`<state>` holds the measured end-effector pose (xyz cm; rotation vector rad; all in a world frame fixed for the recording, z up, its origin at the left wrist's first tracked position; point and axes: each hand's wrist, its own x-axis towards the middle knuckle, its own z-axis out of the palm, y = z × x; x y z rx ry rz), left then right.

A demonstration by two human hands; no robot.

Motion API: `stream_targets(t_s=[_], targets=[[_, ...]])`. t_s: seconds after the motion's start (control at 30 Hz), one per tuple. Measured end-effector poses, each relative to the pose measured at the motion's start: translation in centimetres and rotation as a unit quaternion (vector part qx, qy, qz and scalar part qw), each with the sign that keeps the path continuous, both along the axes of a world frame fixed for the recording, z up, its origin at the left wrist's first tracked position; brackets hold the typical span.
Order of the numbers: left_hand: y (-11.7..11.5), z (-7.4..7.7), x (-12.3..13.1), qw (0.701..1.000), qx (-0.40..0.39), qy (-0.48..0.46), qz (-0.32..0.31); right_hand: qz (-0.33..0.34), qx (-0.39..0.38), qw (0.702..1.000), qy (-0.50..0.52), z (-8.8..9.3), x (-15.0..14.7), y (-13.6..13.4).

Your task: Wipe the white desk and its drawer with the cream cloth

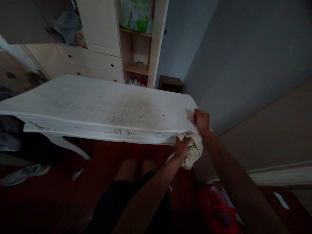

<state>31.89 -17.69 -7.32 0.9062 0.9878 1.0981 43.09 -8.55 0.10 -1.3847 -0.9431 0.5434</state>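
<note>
A white table (92,107) with a dusty, stained top fills the middle of the view. My left hand (181,147) is closed around a crumpled cream cloth (193,150), pressing it against the table's near right edge. Just beyond, my right hand (201,120) grips the table's right corner, fingers curled over the edge. My knees show below the table's front edge.
A white wardrobe (99,29) with an open shelf section stands behind the table. A grey wall runs along the right. A small dark stool (170,84) sits in the far corner. A shoe (26,172) and a red bag (216,208) lie on the dark red floor.
</note>
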Motion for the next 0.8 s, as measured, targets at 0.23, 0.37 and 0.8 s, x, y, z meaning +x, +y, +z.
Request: stream_targets(t_s=[0.23,0.37,0.8], targets=[[0.5,-0.1,1.0,0.996,0.057,0.042,-0.059,0.009,-0.005,1.000,0.015,0.0,0.1,0.1],[0.5,-1.2,0.9,0.991,0.097,0.052,-0.072,-0.001,-0.007,1.000,0.012,0.2,0.1,0.2],[-1.1,-5.7,-5.3,0.992,-0.110,0.049,0.036,0.004,-0.011,1.000,0.014,0.2,0.0,0.0]])
